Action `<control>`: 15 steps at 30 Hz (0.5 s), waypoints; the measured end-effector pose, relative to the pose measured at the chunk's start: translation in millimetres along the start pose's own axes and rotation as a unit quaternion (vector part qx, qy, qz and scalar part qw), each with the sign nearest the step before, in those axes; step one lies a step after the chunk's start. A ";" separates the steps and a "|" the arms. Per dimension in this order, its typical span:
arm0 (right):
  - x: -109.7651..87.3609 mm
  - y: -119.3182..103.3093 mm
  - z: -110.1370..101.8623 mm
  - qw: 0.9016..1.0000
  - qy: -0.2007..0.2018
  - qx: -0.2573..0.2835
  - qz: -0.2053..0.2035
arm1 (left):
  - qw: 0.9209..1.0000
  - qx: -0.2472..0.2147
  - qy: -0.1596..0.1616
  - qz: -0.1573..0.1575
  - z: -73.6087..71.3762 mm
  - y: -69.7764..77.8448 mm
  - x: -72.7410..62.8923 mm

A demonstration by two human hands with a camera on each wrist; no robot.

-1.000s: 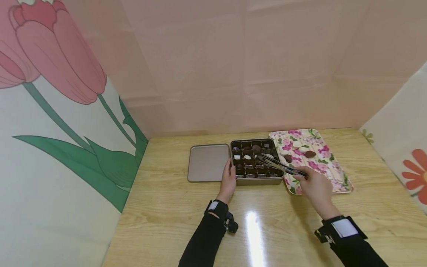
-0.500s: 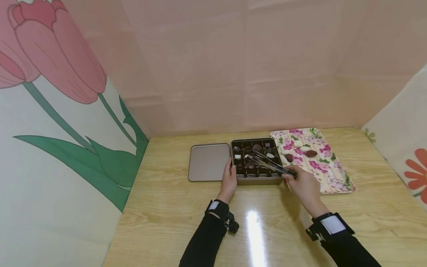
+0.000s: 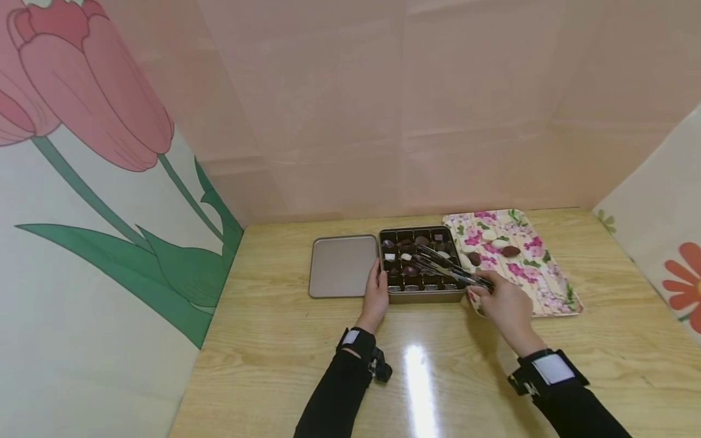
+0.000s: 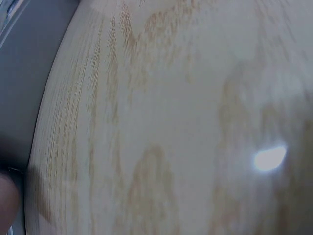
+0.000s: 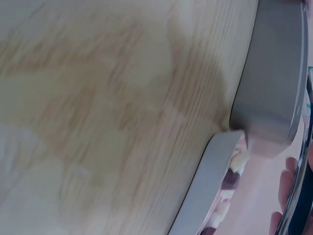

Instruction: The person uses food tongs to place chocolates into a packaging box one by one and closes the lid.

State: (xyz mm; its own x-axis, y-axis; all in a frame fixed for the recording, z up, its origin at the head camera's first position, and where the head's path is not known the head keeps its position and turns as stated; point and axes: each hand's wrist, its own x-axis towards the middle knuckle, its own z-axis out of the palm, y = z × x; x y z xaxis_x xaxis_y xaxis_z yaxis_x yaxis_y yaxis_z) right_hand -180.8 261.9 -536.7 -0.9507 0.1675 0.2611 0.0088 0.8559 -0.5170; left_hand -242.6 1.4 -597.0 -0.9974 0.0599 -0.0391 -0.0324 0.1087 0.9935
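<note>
A metal tin holds a dark divided insert with several dark and white chocolates in its compartments. My left hand rests along the tin's left side, fingers straight. In my right hand I grip a pair of tongs, reaching over the tin from the right. The tips of the tongs are spread above the middle compartments, next to a dark round chocolate in the third row. In the right wrist view, fingers curl around the tongs' handle; the tips are outside that view.
A flowered tray stands right of the tin, with several white and brown chocolates on it. Left of the tin lies a flat metal lid. The wooden table meets a pink backdrop behind.
My right hand moved left with the tongs, then slightly back right. Their tips have spread, and a dark chocolate shows beside them in the third row. My left hand stays put.
</note>
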 end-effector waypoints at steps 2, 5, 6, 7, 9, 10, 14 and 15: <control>0.6 6.3 -2.7 1.000 0.003 0.000 0.004 | 1.000 0.000 0.000 -0.001 -0.3 0.4 0.0; 1.0 18.6 -7.6 1.000 -0.005 0.006 0.019 | 1.000 0.000 -0.003 -0.001 -1.0 0.4 -0.1; 1.0 23.2 -9.5 1.000 -0.006 0.005 0.024 | 1.000 0.001 -0.003 0.000 -1.2 0.6 -0.2; 1.0 27.8 -11.1 1.000 -0.005 0.002 0.026 | 1.000 0.001 -0.004 0.001 -1.2 0.7 -0.4; 0.8 37.6 -14.6 1.000 0.004 -0.005 0.027 | 1.000 0.000 -0.005 0.003 -1.3 1.0 -0.7; 0.7 42.2 -16.6 1.000 0.012 -0.009 0.026 | 1.000 0.001 -0.006 0.003 -1.2 1.1 -0.8; 1.3 61.2 -24.2 0.999 0.044 -0.019 0.024 | 1.000 -0.004 -0.004 0.003 -0.9 2.5 -1.4; 1.7 65.4 -26.3 0.998 0.046 -0.021 0.029 | 1.000 -0.006 -0.003 0.004 -0.9 2.9 -1.6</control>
State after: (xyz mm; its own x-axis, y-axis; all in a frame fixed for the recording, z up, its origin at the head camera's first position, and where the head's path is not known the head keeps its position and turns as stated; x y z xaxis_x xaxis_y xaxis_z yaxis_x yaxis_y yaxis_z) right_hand -173.7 331.1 -548.6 -0.9158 0.2595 0.3066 0.0774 0.8631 -0.4991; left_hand -241.2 0.7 -594.0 -0.9972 0.0676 -0.0326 -0.0260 0.0958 0.9951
